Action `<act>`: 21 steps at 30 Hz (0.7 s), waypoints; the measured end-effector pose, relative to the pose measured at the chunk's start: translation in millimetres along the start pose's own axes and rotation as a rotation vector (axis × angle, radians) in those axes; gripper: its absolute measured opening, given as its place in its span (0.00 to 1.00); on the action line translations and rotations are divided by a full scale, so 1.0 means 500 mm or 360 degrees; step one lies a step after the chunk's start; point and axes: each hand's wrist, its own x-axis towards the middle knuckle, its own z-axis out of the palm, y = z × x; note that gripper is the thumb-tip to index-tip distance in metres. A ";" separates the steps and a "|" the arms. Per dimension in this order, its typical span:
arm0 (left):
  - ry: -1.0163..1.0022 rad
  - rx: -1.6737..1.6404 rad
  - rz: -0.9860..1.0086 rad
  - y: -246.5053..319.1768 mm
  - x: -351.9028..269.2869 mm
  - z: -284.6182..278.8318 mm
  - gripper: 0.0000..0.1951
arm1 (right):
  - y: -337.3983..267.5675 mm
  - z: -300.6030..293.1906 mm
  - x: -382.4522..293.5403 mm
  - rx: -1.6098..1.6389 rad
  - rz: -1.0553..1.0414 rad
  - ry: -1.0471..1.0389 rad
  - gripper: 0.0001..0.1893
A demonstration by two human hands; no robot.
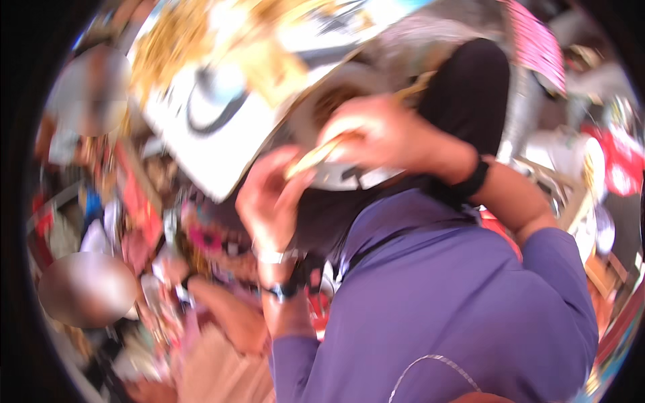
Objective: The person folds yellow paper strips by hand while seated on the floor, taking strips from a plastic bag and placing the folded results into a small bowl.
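A pale yellow strip, perhaps plaited straw, spans the gap between my two hands. My left hand pinches its lower end between thumb and fingers. The other end is in the fingers of my right hand, with a thin yellowish strand trailing beyond that hand. Motion blur hides the strip's fine detail. Below the hands, at my lap, lies a whitish container, partly covered by my hands; brown material shows within it.
A white-topped table stands ahead, bearing straw-like fibres, a tan flat piece, a blurred pale round object and a dark curved band. A co-worker's arm is at left; another person sits farther off. A pink striped sheet hangs right.
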 end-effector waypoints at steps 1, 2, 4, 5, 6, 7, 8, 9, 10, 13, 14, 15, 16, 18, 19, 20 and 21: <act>-0.0043 0.0347 0.0014 0.001 -0.004 -0.008 0.18 | -0.019 0.003 -0.010 0.0238 0.0271 -0.0112 0.13; -0.0041 0.0410 0.0184 0.004 -0.016 0.000 0.19 | -0.030 0.018 -0.014 0.0356 0.0213 -0.0037 0.15; -0.0022 0.0730 0.0182 0.017 -0.029 0.016 0.19 | 0.009 0.048 -0.018 0.0224 -0.0298 0.0038 0.14; -0.0044 0.0629 0.0154 0.007 -0.036 0.005 0.18 | 0.006 0.055 -0.020 0.0297 -0.0244 -0.0017 0.14; -0.0054 0.0564 0.0126 0.013 -0.037 -0.001 0.17 | -0.001 0.058 -0.023 0.0402 -0.0215 -0.0064 0.13; -0.0078 0.0599 0.0120 0.023 -0.040 0.009 0.17 | -0.002 0.048 -0.034 0.0424 -0.0190 -0.0049 0.12; -0.0094 0.0642 0.0129 0.030 -0.042 0.009 0.17 | 0.000 0.056 -0.038 0.0446 -0.0183 -0.0032 0.11; -0.0067 0.0695 0.0162 0.037 -0.041 0.020 0.17 | 0.005 0.045 -0.044 0.0447 -0.0213 -0.0041 0.12; -0.0061 0.0910 0.0277 0.029 -0.047 0.016 0.17 | 0.005 0.048 -0.054 0.0567 -0.0284 0.0049 0.12; -0.0208 0.1360 0.0444 0.065 -0.050 0.041 0.15 | -0.007 0.017 -0.077 0.1001 0.0224 -0.0266 0.13; -0.0314 0.1357 0.0493 0.074 -0.053 0.045 0.14 | -0.009 0.016 -0.083 0.1114 0.0276 -0.0313 0.12; -0.0458 0.1440 0.0534 0.076 -0.054 0.041 0.14 | -0.012 0.013 -0.088 0.1114 0.0302 -0.0350 0.12; -0.0604 0.1525 0.0574 0.077 -0.055 0.033 0.14 | -0.015 0.008 -0.091 0.1114 0.0328 -0.0386 0.12; -0.0763 0.1334 0.0370 0.078 -0.065 0.029 0.08 | -0.026 0.002 -0.098 0.1137 0.0303 -0.0452 0.12; -0.0808 0.1212 0.0298 0.083 -0.067 0.039 0.06 | -0.022 0.001 -0.100 0.1163 0.0273 -0.0479 0.12; -0.0863 0.1087 0.0221 0.087 -0.070 0.045 0.05 | -0.022 0.000 -0.104 0.1193 0.0252 -0.0496 0.12; -0.0917 0.0966 0.0100 0.083 -0.073 0.038 0.06 | -0.026 0.001 -0.108 0.1223 0.0200 -0.0503 0.11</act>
